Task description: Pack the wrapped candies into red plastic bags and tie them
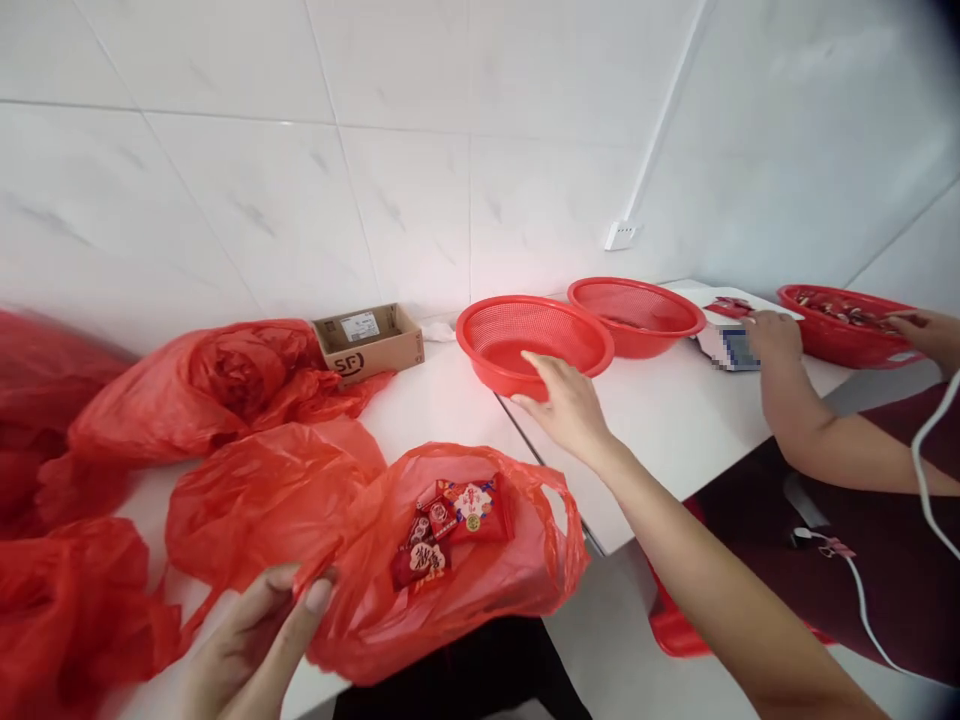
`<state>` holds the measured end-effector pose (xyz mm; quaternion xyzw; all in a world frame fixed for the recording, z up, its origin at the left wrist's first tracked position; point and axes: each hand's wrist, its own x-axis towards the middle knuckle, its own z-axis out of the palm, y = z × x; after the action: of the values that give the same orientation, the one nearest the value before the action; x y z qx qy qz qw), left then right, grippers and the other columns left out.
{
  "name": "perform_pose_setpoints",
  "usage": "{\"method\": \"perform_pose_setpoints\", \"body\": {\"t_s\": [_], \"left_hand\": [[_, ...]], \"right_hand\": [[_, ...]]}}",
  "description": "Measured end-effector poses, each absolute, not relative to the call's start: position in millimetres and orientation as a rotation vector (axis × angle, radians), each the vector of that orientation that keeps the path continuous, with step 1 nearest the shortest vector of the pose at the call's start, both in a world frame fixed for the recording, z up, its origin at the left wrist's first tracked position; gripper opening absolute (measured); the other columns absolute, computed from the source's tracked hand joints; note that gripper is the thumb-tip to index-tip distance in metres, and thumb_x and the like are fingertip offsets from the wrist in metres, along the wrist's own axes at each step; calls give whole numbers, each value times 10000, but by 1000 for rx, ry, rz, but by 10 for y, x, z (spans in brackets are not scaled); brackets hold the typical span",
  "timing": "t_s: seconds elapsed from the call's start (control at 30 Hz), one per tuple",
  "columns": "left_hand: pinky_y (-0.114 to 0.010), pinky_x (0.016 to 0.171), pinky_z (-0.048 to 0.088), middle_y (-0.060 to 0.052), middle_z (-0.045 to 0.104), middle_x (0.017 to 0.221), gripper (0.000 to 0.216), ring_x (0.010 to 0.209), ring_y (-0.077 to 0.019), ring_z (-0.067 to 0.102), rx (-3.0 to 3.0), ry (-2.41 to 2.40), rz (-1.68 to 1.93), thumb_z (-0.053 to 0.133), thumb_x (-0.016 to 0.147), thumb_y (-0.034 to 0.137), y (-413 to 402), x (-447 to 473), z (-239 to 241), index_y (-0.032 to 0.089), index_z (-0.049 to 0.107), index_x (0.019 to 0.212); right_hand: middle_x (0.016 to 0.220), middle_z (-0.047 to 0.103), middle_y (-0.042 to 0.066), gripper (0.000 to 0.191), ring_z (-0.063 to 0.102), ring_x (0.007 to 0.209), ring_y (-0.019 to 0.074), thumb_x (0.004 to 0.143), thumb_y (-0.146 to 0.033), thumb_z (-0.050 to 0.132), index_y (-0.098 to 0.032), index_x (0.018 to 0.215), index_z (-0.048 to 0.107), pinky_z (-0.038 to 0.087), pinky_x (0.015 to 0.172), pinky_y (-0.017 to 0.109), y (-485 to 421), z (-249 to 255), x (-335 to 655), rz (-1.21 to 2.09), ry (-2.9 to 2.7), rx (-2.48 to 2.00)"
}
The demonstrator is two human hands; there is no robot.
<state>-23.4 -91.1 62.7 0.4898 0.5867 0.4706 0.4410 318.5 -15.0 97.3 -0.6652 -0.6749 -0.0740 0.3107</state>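
My left hand [259, 635] pinches the gathered edge of a thin red plastic bag [367, 620] at the table's front. The bag lies spread with its mouth facing right, and several small red packets [472, 505] with printed labels rest on it. My right hand [559, 400] reaches out with thumb and fingers apart, holding nothing. It is at the front rim of a red mesh basket [534, 310]; whether it touches the rim I cannot tell. The basket's visible inside shows no packets.
Bulging red bags [202, 390] crowd the left side. An open cardboard box [382, 355] stands near the wall. To the right are a second red basket [637, 300], a digital scale [739, 345] and a packet-filled red basket [840, 335], with a co-worker's hands [776, 340] there.
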Motion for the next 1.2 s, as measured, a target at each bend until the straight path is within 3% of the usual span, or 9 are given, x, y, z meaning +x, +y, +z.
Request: {"method": "perform_pose_setpoints", "body": {"t_s": [0.1,0.23,0.33,0.4,0.53,0.67,0.83,1.0,1.2], "left_hand": [[-217,815,547,-33,746,977,341,1015,-223,677,1206,1490,1077,746,720,508,-941,-253,714,217,680,885],[-227,735,528,-48,733,851,338,859,-198,680,1214,1386,1108,737,729,506,-913,-303,721,186,670,813],[-179,677,494,-7,674,699,294,736,-130,629,1260,1227,1157,731,764,442,-711,-247,944,170,645,690],[-140,664,469,19,665,686,276,688,-81,602,1313,1088,1218,745,763,377,-491,-137,1263,157,639,636],[-150,715,438,79,709,957,155,760,-33,653,1309,856,1436,590,857,233,-167,128,2000,117,692,848],[-158,723,438,-2,664,1221,382,1160,-238,584,1344,927,1438,497,872,245,-189,199,2342,72,607,1195],[-190,786,442,-68,645,1265,397,1294,-305,410,1343,911,1390,535,856,244,-243,85,2404,21,599,1179],[-309,906,428,5,646,1246,421,1257,-258,491,1438,675,1153,457,883,264,-204,149,2509,98,549,1259],[-369,827,525,-82,679,1128,696,969,-220,665,1727,688,639,731,762,299,4,374,2405,255,452,1398]], "right_hand": [[1339,565,73,394,525,1242,221,948,-414,489,-289,1322,490,442,1018,397,-721,1059,2929,124,-1773,-1537],[1429,471,124,577,479,1288,318,829,-364,642,-282,1373,471,456,998,496,-1198,923,2914,178,-1980,-1751],[1056,696,125,578,696,840,289,828,-259,571,-245,1396,464,563,676,429,-1093,955,3223,570,-2052,-1998],[751,704,38,492,657,579,208,862,-311,539,-229,1346,513,533,536,330,-901,1209,3419,1030,-2072,-1853],[751,679,4,425,637,617,162,834,-297,612,-246,1252,549,517,577,281,-594,2032,3408,488,-1699,-1648],[720,662,-10,401,609,586,148,840,-280,643,-275,1235,573,497,564,285,-522,2608,3148,507,-1800,-1598],[812,687,2,446,633,686,125,896,-338,605,-225,1320,529,493,694,322,-391,3002,3149,498,-1961,-1738],[758,674,-12,465,663,702,123,851,-321,684,-219,1286,555,500,667,260,-227,3291,2952,481,-2127,-1742],[679,623,-31,343,632,576,107,795,-110,730,-179,1098,583,495,506,198,-106,3193,2371,796,-2195,-1294]]}}
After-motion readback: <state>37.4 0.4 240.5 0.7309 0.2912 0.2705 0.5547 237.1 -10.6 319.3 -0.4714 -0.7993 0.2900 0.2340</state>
